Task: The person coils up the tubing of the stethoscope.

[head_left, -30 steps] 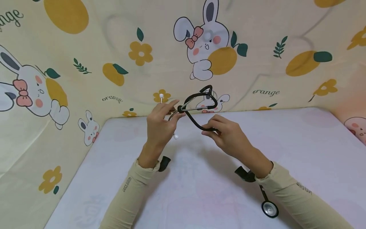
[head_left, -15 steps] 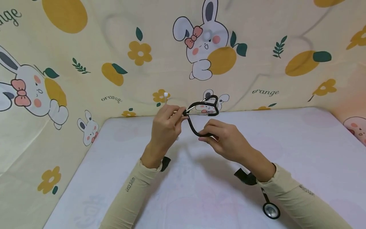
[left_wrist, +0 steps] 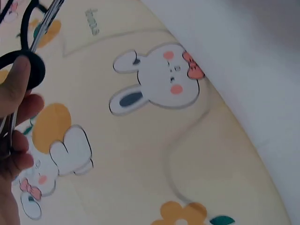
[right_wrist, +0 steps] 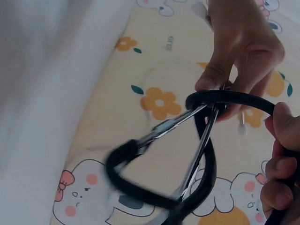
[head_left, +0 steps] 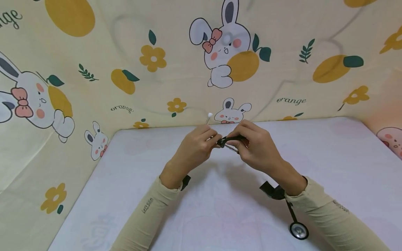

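Note:
A stethoscope, with black tubing (right_wrist: 140, 193) and metal ear tubes (right_wrist: 193, 161), is held in the air between both hands. My left hand (head_left: 195, 147) pinches the ear tubes where the tubing wraps round them, a black coil (left_wrist: 36, 70) in the left wrist view. One white eartip (head_left: 210, 115) sticks up behind that hand. My right hand (head_left: 258, 148) grips the tubing close to the left fingertips. In the right wrist view, the tubing arches from the wrap to the right fingers. The round chest piece (head_left: 298, 230) hangs below the right forearm.
A white-covered table (head_left: 201, 216) lies beneath the hands. Behind it rises a cream cloth backdrop (head_left: 176, 80) printed with rabbits, oranges and flowers. Black straps (head_left: 271, 191) show at the wrists.
My left hand has moved right and slightly down, bringing both hands together. The tubing loop that stood above and between them has dropped and is mostly hidden by the right hand in the head view.

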### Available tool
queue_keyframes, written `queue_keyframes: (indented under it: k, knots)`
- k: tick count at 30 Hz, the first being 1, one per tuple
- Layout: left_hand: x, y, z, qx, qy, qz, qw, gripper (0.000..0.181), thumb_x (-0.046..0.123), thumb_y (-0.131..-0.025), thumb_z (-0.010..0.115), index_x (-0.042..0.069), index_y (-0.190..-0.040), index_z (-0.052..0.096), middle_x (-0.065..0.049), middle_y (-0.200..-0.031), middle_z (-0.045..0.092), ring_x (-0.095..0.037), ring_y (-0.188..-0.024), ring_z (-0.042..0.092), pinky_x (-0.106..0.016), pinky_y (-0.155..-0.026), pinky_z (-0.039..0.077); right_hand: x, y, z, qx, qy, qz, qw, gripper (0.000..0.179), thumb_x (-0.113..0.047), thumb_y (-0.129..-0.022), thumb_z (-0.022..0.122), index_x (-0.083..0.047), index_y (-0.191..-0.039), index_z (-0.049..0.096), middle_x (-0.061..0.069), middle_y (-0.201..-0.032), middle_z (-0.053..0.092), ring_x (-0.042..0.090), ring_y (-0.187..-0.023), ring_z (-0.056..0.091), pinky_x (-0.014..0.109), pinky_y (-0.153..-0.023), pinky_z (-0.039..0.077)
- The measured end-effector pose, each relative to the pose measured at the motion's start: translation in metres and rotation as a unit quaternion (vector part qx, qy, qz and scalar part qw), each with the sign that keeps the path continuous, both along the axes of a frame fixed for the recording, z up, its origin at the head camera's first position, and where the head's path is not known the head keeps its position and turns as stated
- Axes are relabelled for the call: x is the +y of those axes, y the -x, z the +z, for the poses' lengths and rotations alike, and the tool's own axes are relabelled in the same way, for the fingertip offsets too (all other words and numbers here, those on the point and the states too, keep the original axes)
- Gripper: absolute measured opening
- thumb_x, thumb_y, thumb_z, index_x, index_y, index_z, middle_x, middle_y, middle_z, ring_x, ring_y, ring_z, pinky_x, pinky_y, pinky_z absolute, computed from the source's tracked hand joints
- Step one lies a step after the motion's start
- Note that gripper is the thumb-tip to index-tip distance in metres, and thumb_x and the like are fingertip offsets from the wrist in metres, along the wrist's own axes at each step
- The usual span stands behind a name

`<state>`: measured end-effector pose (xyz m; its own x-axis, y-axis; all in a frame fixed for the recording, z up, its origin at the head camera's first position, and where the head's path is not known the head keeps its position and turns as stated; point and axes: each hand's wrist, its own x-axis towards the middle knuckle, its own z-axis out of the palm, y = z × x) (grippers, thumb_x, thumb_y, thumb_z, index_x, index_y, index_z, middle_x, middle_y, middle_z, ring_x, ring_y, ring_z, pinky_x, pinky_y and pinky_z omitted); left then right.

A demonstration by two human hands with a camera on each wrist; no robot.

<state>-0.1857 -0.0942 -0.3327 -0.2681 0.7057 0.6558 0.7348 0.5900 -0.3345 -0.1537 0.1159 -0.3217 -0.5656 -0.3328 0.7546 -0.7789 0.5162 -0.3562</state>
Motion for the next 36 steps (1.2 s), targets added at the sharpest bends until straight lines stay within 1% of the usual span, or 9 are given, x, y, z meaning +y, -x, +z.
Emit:
queue_keyframes:
  k: [4, 8, 12, 20, 24, 28, 31, 34, 36]
  knots:
    - [0.005, -0.004, 0.000, -0.004, 0.032, -0.037, 0.9988, 0.020, 0.027, -0.087, 0.076, 0.009, -0.094, 0.076, 0.003, -0.088, 0.071, -0.013, -0.082, 0.058, -0.022, -0.077, 0.049, 0.002, 0.003, 0.000, -0.004, -0.004, -0.010, 0.9999, 0.015, 0.001, -0.078, 0.081, -0.008, -0.086, 0.072, -0.001, -0.085, 0.062, 0.004, -0.067, 0.046, 0.011, -0.061, 0.036]
    - [0.006, -0.006, -0.001, -0.020, 0.030, -0.066, 0.9972, 0.026, 0.031, -0.080, 0.081, 0.010, -0.094, 0.075, 0.004, -0.089, 0.071, -0.013, -0.083, 0.058, -0.022, -0.077, 0.048, 0.006, 0.007, 0.002, -0.020, 0.014, -0.019, 0.9995, 0.013, 0.000, -0.078, 0.082, -0.008, -0.085, 0.074, -0.001, -0.084, 0.062, 0.005, -0.066, 0.046, 0.012, -0.060, 0.035]
    - [0.006, -0.005, -0.002, -0.032, 0.026, -0.100, 0.9942, 0.024, 0.032, -0.083, 0.080, 0.011, -0.093, 0.076, 0.005, -0.090, 0.071, -0.013, -0.086, 0.059, -0.023, -0.080, 0.049, 0.010, 0.009, 0.003, -0.022, 0.013, -0.017, 0.9995, 0.012, -0.003, -0.076, 0.083, -0.008, -0.086, 0.077, -0.002, -0.084, 0.064, 0.004, -0.067, 0.048, 0.011, -0.060, 0.037]
    - [0.008, -0.004, 0.002, -0.043, -0.007, -0.154, 0.9870, 0.020, 0.028, -0.086, 0.078, 0.011, -0.096, 0.078, 0.002, -0.091, 0.073, -0.015, -0.090, 0.062, -0.023, -0.090, 0.051, 0.025, 0.016, 0.009, -0.019, 0.037, -0.014, 0.9990, 0.018, -0.001, -0.073, 0.083, -0.009, -0.089, 0.079, -0.001, -0.086, 0.068, 0.004, -0.070, 0.052, 0.011, -0.062, 0.039]
    - [0.010, -0.006, 0.003, -0.054, -0.037, -0.199, 0.9779, 0.020, 0.024, -0.084, 0.081, 0.009, -0.096, 0.079, 0.001, -0.089, 0.074, -0.015, -0.088, 0.063, -0.023, -0.087, 0.052, 0.029, 0.016, 0.010, -0.039, 0.029, -0.008, 0.9988, 0.016, -0.005, -0.076, 0.083, -0.013, -0.090, 0.080, -0.003, -0.087, 0.069, 0.003, -0.072, 0.055, 0.012, -0.061, 0.041]
    - [0.011, -0.008, 0.003, -0.069, -0.083, -0.244, 0.9637, 0.024, 0.021, -0.077, 0.086, 0.006, -0.094, 0.079, 0.000, -0.085, 0.075, -0.016, -0.083, 0.063, -0.024, -0.083, 0.053, 0.033, 0.018, 0.013, -0.073, 0.029, -0.014, 0.9968, 0.014, -0.008, -0.077, 0.084, -0.018, -0.088, 0.080, -0.007, -0.086, 0.069, 0.002, -0.074, 0.056, 0.014, -0.060, 0.041]
    - [0.012, -0.010, 0.003, -0.082, -0.111, -0.257, 0.9564, 0.026, 0.019, -0.075, 0.088, 0.005, -0.094, 0.079, 0.000, -0.083, 0.076, -0.015, -0.080, 0.062, -0.023, -0.080, 0.052, 0.037, 0.019, 0.013, -0.113, 0.044, 0.002, 0.9926, 0.014, -0.008, -0.079, 0.083, -0.019, -0.087, 0.080, -0.010, -0.087, 0.069, 0.003, -0.077, 0.059, 0.016, -0.061, 0.044]
    - [0.013, -0.013, 0.004, -0.097, -0.125, -0.249, 0.9554, 0.028, 0.020, -0.074, 0.088, 0.006, -0.094, 0.077, 0.002, -0.081, 0.073, -0.013, -0.078, 0.059, -0.021, -0.076, 0.050, 0.038, 0.022, 0.013, -0.171, 0.060, 0.027, 0.9831, 0.011, -0.010, -0.082, 0.081, -0.018, -0.089, 0.080, -0.008, -0.089, 0.069, 0.006, -0.081, 0.060, 0.018, -0.064, 0.047]
    - [0.014, -0.015, 0.005, -0.089, -0.120, -0.231, 0.9616, 0.030, 0.024, -0.074, 0.088, 0.008, -0.096, 0.075, 0.003, -0.082, 0.072, -0.012, -0.079, 0.059, -0.020, -0.077, 0.050, 0.037, 0.023, 0.012, -0.211, 0.072, 0.035, 0.9741, 0.008, -0.011, -0.084, 0.079, -0.016, -0.091, 0.080, -0.006, -0.090, 0.069, 0.009, -0.083, 0.060, 0.019, -0.067, 0.048]
